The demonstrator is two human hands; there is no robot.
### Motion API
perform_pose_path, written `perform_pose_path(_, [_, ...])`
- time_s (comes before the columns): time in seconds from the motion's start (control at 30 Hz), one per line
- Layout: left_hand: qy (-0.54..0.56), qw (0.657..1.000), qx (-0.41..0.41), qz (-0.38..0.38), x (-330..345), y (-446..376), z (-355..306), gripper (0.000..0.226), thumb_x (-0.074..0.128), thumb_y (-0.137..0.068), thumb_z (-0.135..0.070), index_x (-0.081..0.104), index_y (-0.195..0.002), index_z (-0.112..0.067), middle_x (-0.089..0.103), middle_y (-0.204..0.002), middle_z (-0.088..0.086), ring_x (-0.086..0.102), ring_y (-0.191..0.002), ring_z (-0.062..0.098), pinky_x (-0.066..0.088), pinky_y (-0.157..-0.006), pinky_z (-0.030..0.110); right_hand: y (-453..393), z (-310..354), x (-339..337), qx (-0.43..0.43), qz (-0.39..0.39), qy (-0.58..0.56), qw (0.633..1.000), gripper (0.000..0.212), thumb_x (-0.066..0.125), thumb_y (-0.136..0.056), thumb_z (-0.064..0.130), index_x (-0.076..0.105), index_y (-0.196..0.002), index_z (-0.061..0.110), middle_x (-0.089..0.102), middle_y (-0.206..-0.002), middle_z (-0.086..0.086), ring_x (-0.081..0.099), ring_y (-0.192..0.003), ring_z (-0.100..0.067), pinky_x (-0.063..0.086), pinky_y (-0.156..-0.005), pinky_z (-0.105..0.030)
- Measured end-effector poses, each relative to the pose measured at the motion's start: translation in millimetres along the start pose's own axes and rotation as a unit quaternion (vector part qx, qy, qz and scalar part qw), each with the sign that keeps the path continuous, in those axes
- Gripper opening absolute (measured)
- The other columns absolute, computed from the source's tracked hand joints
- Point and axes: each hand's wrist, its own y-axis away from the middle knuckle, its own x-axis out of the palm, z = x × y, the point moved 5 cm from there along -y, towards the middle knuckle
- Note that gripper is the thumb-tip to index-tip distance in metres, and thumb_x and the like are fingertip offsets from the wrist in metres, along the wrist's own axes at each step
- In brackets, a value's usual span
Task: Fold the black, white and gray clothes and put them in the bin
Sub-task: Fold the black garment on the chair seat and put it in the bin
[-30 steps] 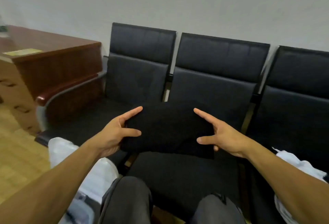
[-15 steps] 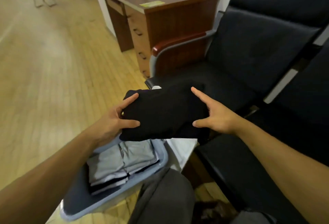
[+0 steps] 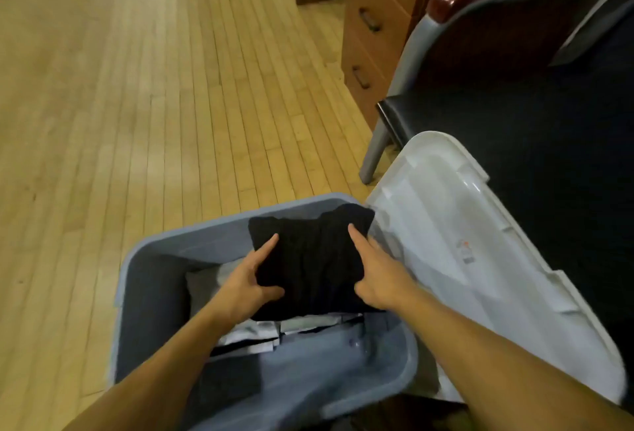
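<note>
Black top held over the bin

The folded black top (image 3: 310, 259) is gripped by left hand (image 3: 245, 285) and right hand (image 3: 379, 274), above gray clothes (image 3: 206, 285) in the bin (image 3: 192, 237).

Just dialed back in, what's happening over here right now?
A person is holding a folded black garment between both hands, the left hand gripping its left edge and the right hand its right edge, over the open blue-gray bin. Folded gray and white clothes already lie inside the bin beneath it. The bin's white lid leans beside it against the black chair. The garment is not yet released.
</note>
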Motion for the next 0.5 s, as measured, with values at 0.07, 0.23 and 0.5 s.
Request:
perform_pose_path(0.07, [0.007,1.000,-0.017,0.003,9.2,-40.8,47.3,0.098,0.074,-0.085,0.005,0.030,-0.152,-0.050,0.046,-0.148,-0.006,0.051,-0.133,0.014,0.048,-0.109,0.035,-38.1,-19.3,35.1,0.027,0.025,0.019,0.999,0.107,0.056,-0.087,0.001,-0.012,-0.158,0.043,-0.005,-0.169,0.013,0.039,-0.144,-0.032,0.045,-0.110,-0.045])
perform_pose_path(0.23, [0.002,0.998,-0.066,-0.014,25.9,-104.4,149.4,0.101,0.075,-0.081,0.008,0.029,-0.151,-0.049,0.045,-0.150,-0.003,0.048,-0.138,0.018,0.047,-0.111,0.042,-111.5,-55.2,108.0,0.089,0.055,0.052,0.993,0.104,0.059,-0.089,0.001,-0.009,-0.161,0.033,-0.010,-0.169,0.004,0.047,-0.136,-0.036,0.050,-0.104,-0.045])
perform_pose_path(0.5, [-0.131,0.983,-0.127,0.014,22.9,-125.0,192.4,0.104,0.077,-0.082,0.006,0.019,-0.159,-0.032,0.031,-0.154,0.001,0.039,-0.142,0.023,0.042,-0.111,0.030,-129.2,-80.2,150.9,0.177,0.076,0.040,0.980,0.091,0.065,-0.091,0.011,0.008,-0.160,0.023,-0.006,-0.168,-0.003,0.050,-0.129,-0.038,0.047,-0.105,-0.045])
